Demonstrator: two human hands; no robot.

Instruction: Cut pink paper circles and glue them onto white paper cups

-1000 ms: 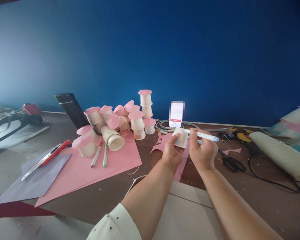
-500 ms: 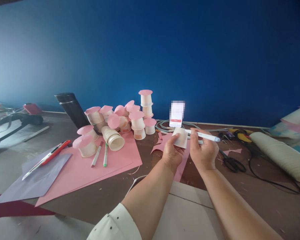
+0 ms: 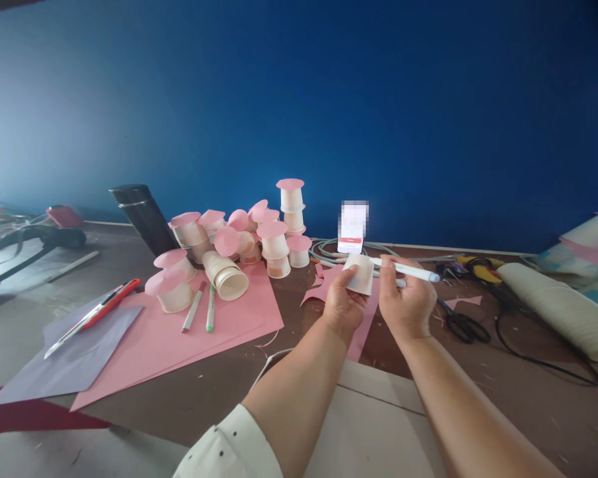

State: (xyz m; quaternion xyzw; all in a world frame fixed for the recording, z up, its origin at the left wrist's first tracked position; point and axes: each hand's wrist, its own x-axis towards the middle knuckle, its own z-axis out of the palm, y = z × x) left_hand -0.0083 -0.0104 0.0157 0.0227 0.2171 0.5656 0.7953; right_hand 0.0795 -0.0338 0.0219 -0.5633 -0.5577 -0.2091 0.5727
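Note:
A small white paper cup [image 3: 361, 275] is gripped in my left hand [image 3: 343, 302], with the thumb along its near side. My right hand [image 3: 406, 302] pinches a white marker [image 3: 409, 268] with a pale blue end. The marker's left end is close to the cup's right side; I cannot tell whether it touches. Beyond the cup stands a phone [image 3: 350, 229] with a lit, partly blurred screen. Pink paper scraps [image 3: 325, 287] lie just left of the cup.
Several cups with pink paper discs [image 3: 272, 247] stand at left, beside nested cups [image 3: 229, 282]. Two markers [image 3: 210, 309] lie on pink paper [image 3: 249, 312]. A box cutter [image 3: 92, 315] rests on grey paper [image 3: 99, 352]. Scissors [image 3: 466, 325] and a long cup stack [image 3: 561, 309] lie right.

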